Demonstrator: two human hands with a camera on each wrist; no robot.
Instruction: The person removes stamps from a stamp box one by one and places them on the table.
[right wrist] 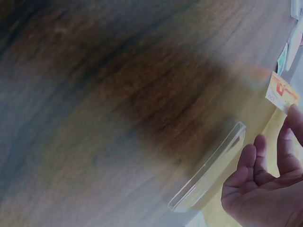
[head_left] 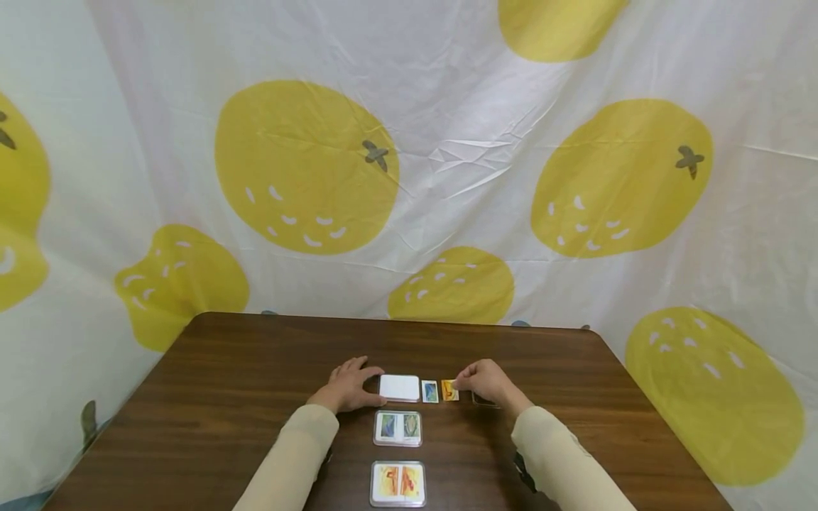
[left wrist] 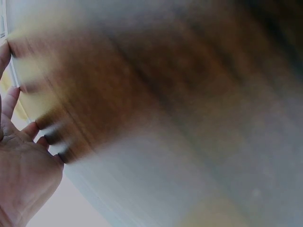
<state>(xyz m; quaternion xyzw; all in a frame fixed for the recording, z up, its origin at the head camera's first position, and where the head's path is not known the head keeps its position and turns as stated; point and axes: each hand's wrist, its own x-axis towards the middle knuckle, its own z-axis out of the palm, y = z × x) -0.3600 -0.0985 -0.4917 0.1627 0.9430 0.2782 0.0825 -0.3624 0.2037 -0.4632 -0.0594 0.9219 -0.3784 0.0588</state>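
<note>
Just beside our R hand (head_left: 489, 381) we've got a clear case (right wrist: 209, 170); in the head view that hand covers most of it. L of the R grip, just past the orange card (head_left: 449, 389), there's a blue-green card (head_left: 430, 392), then a white-faced case (head_left: 399, 388), btwn that card & our L hand (head_left: 345, 390). Nearer us than both hands, in the gap btwn our arms: a case w/ two blue-green pics (head_left: 397, 443), then, farther from the grip, a case w/ two orange pics (head_left: 397, 504).

Under it all, a brown wood-grain table (head_left: 243, 397); well beyond our hands, a wrinkled white cloth w/ big yellow fruit prints (head_left: 447, 206).

R grip: we pinch the orange card by its R side btwn thumb & finger; can't tell if it touches the table. L grip: fingers spread, thumb & forefinger at the L side of the white-faced case, the L wrist view mostly blurred.
</note>
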